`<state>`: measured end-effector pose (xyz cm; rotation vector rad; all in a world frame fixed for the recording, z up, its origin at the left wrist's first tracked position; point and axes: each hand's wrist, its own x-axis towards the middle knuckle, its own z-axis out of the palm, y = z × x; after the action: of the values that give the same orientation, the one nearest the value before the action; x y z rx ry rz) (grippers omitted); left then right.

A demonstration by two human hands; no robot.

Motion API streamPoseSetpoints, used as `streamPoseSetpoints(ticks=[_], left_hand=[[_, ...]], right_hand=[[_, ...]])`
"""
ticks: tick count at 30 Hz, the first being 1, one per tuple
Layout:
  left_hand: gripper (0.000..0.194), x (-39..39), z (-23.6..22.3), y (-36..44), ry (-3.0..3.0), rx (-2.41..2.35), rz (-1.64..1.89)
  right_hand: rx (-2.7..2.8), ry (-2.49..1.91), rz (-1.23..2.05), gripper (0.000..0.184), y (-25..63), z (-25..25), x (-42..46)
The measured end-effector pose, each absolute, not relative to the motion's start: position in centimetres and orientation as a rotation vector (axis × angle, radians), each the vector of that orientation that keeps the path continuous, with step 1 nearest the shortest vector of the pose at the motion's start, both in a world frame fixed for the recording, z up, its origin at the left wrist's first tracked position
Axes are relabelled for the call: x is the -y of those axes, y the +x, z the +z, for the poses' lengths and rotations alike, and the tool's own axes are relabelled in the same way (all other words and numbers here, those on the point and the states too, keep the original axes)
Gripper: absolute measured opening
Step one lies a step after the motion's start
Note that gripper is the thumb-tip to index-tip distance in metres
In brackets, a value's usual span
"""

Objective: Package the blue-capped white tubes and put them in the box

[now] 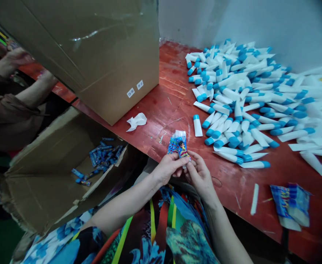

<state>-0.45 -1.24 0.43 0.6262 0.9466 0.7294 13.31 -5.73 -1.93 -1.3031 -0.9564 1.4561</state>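
Left hand (166, 167) and right hand (201, 176) together, fingers clamped on printed foil packet (179, 146), held over edge of red table (172, 97). Blue-capped white tubes (256, 164) heaped just beyond; open cardboard carton (48, 154) of blue sticks (103, 156) to left; co-worker's hands (15, 60) farther left.

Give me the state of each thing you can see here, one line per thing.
Colourful printed packet, held up and pinched.
Left hand, closed on the packet.
Right hand, closed on the packet.
White tubes with blue caps, loose in a heap.
Cardboard box, open, flaps spread.
Blue sticks, loose inside the box.
Crumpled white plastic, lying on the red table.
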Motion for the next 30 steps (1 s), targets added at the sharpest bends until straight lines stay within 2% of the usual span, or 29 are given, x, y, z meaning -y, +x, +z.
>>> streamPoseSetpoints(ticks=[6,15,20,24,27,30], left_hand=[[0.046,-0.3,0.4,-1.4,0.588,-0.972,0.828],[0.044,0.9,0.2,-1.5,0.504,-0.932,0.794],[0.044,1.4,0.8,-5.3,0.557,-1.165,0.853],[0.055,2.8,1.6,-15.4,0.775,-1.722,0.965],[0.05,3.5,1.5,-22.3,1.021,-2.27,0.779],[0.05,3.2,1.1,-23.0,1.201,-2.64,0.765]], right_hand=[[0.992,-1.186,1.541,0.061,13.8,-2.2,6.3],[0.908,-1.236,1.526,0.046,13.2,-3.1,5.7],[1.316,-1.246,1.516,0.04,14.1,-2.1,4.9],[1.518,-1.495,1.07,0.035,17.2,-1.3,1.0],[1.565,-1.628,0.584,0.032,19.0,-0.9,-3.9],[1.723,-1.789,0.307,0.031,18.6,-0.6,-8.7]])
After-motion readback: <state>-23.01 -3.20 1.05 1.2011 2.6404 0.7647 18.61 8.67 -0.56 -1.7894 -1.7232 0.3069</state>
